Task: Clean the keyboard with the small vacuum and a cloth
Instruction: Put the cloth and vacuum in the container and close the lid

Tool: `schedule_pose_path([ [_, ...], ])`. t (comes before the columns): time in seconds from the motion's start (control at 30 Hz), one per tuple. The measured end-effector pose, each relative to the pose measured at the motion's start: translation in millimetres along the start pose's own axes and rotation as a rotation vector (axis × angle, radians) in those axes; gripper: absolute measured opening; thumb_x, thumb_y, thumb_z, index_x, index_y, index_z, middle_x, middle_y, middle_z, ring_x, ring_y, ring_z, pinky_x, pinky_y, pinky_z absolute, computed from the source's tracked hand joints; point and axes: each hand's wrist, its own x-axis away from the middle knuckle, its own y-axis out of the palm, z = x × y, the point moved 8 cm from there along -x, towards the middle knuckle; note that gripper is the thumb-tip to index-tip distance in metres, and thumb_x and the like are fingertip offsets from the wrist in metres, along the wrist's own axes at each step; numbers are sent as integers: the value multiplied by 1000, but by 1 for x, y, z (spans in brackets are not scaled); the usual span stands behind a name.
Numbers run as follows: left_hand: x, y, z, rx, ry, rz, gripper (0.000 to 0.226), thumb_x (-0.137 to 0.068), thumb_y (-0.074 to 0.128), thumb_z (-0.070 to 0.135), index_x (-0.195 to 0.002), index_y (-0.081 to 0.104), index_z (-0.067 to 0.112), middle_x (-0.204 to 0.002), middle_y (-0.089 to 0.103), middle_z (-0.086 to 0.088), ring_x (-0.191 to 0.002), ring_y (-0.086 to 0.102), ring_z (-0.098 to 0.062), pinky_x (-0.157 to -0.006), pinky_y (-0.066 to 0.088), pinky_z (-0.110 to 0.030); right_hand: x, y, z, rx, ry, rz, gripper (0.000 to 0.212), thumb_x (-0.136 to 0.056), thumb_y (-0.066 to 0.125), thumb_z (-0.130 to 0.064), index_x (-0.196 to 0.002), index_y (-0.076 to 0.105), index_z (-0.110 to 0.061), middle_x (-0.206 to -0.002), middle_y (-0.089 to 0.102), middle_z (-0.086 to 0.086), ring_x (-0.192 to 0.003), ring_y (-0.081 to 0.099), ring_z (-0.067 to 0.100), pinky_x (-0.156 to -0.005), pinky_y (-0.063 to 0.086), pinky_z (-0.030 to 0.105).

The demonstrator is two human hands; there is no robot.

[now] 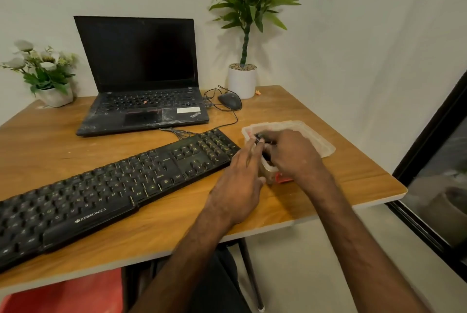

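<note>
Head view: vacuuming seems not yet begun. The right hand (295, 156) curls over the small vacuum (268, 169) just beside the keyboard's (113, 186) right end, near the table's (50, 140) right edge; the left hand (237, 186) lays straight fingers against it. Next, lift it over the keys. A laptop (141, 80) stands at the back edge, against white walls (353, 34)

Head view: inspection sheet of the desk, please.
Surface: brown wooden table, pale specks.
Job's things: dusty black full-size keyboard, lying diagonally; no cloth seen; vacuum not identifiable.
Clutter: small clear plastic tub; translucent plastic tray behind it; open dusty black laptop; black mouse.
Hands: left hand straight-fingered against the tub; right hand curled on a small black object.
Cables: thin black cable tangled beside the mouse.
Surroundings: white-potted green plant, white flower pot, white wall.
</note>
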Motion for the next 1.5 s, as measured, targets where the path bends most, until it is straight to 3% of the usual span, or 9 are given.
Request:
schedule_pose_path([
  [0.1, 0, 4, -2, 5, 1, -26, 82, -103, 50, 35, -161, -6, 23, -169, -9, 3, -155, -1, -14, -124, 16, -34, 16, -39, 9, -147, -10, 283, 39, -99, 55, -26, -137, 56, -24, -136, 58, 2, -125, 53, 20, -103, 41, 34],
  [0.27, -1, 6, -5, -10, -30, -45, 83, -102, 51, 37, -161, -5, 23, -168, -12, 6, -155, 2, -17, -123, 22, -40, 22, -46, 62, -255, 128, 337, 38, -102, 48, -20, -140, 52, -16, -142, 54, 5, -131, 49, 24, -110, 38, 38],
  [0.47, 5, -2, 1, 65, -57, -76, 66, -97, 52, 56, -152, 30, 25, -168, -1, 6, -145, 34, -21, -107, 47, -46, 44, 10, 102, -93, 196, -70, 42, -101, 48, -25, -141, 48, -15, -142, 51, 12, -130, 46, 29, -109, 35, 39],
  [0.73, 14, -14, 10, 43, 39, 38, 47, -95, 56, 54, -127, 49, 19, -155, 29, 0, -131, 42, -15, -93, 48, -34, 99, 5, 89, 22, -20, 182, 28, -97, 56, -26, -119, 65, -12, -122, 60, 9, -114, 51, 30, -102, 38, 45],
  [0.9, 16, -17, 9, 56, 78, 66, 43, -94, 57, 54, -119, 53, 19, -142, 42, 0, -128, 42, -14, -96, 48, -34, 97, -3, 91, -127, 11, 161, 19, -90, 68, -28, -104, 64, -14, -114, 59, 2, -113, 46, 20, -90, 33, 25],
  [1.03, 18, -21, 10, 84, 90, 79, 52, -89, 44, 67, -115, 54, 24, -135, 47, 5, -123, 43, -8, -92, 40, -26, 91, -9, 90, -57, 81, 110, 13, -91, 65, -26, -95, 58, -16, -101, 60, 3, -99, 54, 23, -82, 46, 39],
  [1.17, 20, -23, 8, 162, 81, 106, 44, -92, 47, 63, -115, 53, 26, -129, 47, 8, -116, 44, -2, -87, 43, -21, 101, -56, 103, -192, 204, 515, 18, -99, 50, -29, -106, 50, -12, -94, 66, 5, -87, 60, 30, -68, 41, 37],
  [1.3, 21, -29, 2, 298, 26, 170, 43, -96, 47, 55, -126, 48, 24, -128, 45, 7, -113, 48, -3, -85, 47, -24, 100, -120, 102, -437, 162, 929, 18, -102, 38, -32, -106, 44, -16, -86, 64, 1, -80, 61, 17, -69, 46, 34],
  [1.5, 18, -23, -4, 311, -33, 129, 50, -97, 50, 53, -136, 42, 23, -140, 39, 2, -123, 45, -10, -100, 50, -42, 62, -134, 78, -724, 120, 942, 18, -100, 48, -27, -109, 34, -18, -70, 50, 4, -59, 57, 11, -53, 54, 48],
])
